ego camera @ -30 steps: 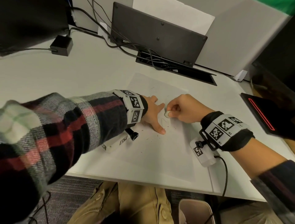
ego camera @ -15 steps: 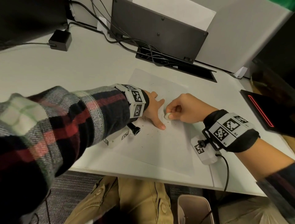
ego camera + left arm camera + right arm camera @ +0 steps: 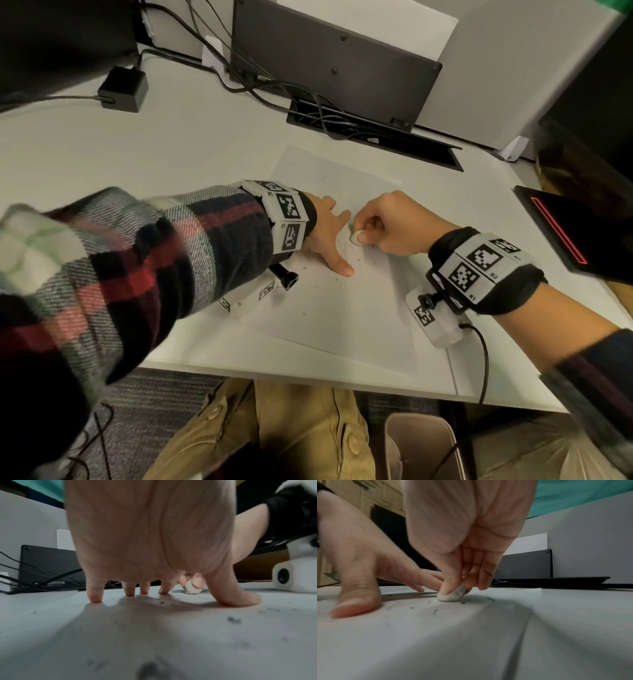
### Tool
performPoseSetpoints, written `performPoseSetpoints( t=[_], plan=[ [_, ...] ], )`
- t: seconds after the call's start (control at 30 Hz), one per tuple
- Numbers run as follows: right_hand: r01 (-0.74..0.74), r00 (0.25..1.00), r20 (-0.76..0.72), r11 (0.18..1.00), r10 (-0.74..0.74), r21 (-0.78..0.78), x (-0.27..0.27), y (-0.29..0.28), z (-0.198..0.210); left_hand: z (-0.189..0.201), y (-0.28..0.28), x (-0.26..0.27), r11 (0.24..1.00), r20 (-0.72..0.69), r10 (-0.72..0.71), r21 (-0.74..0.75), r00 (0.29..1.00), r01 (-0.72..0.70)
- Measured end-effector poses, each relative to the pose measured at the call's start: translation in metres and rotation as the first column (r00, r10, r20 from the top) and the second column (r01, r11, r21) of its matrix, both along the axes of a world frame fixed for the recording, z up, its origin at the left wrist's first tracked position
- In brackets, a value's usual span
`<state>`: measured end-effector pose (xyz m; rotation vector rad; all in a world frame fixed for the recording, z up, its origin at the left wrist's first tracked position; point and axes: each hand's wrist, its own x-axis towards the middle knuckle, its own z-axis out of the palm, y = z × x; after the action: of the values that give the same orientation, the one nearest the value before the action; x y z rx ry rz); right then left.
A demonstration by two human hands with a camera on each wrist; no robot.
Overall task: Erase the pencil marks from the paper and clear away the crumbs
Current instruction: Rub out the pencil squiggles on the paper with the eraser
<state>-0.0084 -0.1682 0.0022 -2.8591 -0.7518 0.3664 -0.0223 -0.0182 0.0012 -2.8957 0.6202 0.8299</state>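
Head view: my right hand has shifted slightly, still pinching the eraser on the paper.

Left wrist view: my left hand presses the paper with spread fingertips.

Right wrist view: the eraser sits between thumbs, among crumbs.

The paper lies flat on the table, near its front edge. The left hand rests on the paper with its fingers spread and their tips on the sheet. Just to its right, the right hand holds the eraser down on the paper, between the left thumb and forefinger. Crumbs lie scattered on the sheet around and in front of the left thumb. Behind the paper, cables run across the table to a slot, with a flat panel standing behind it. A power adapter sits at the far left. A bin stands on the floor below the table edge.
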Motion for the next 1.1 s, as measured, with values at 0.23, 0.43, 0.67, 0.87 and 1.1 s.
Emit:
performPoseSetpoints(
  t=[0.23, 0.43, 0.67, 0.87, 1.1],
  plan=[
    [-0.041, 0.995, -0.088, 0.999, 0.042, 0.012, -0.007, -0.001, 0.004, -0.001, 0.001, 0.002, 1.000, -0.020, 0.008, 0.010, 1.000, -0.008],
    [0.003, 1.000, -0.009, 1.000, -0.003, 0.009, 0.005, 0.000, 0.001, -0.002, 0.000, 0.003, 1.000, -0.024, 0.010, 0.004, 1.000, -0.010],
    [0.049, 0.997, -0.061, 0.983, -0.039, 0.175, 0.000, -0.010, 0.005, -0.001, 0.002, 0.003, 1.000, -0.020, 0.011, -0.009, 1.000, -0.012],
    [0.061, 0.997, -0.062, 0.987, -0.052, 0.146, 0.011, -0.002, 0.004, -0.001, 0.007, 0.004, 1.000, 0.032, -0.002, 0.004, 0.999, 0.001],
    [0.021, 0.997, -0.070, 0.992, -0.012, 0.128, 0.011, 0.002, 0.003, -0.003, 0.006, 0.006, 1.000, 0.023, 0.009, 0.016, 1.000, -0.009]
  ],
)
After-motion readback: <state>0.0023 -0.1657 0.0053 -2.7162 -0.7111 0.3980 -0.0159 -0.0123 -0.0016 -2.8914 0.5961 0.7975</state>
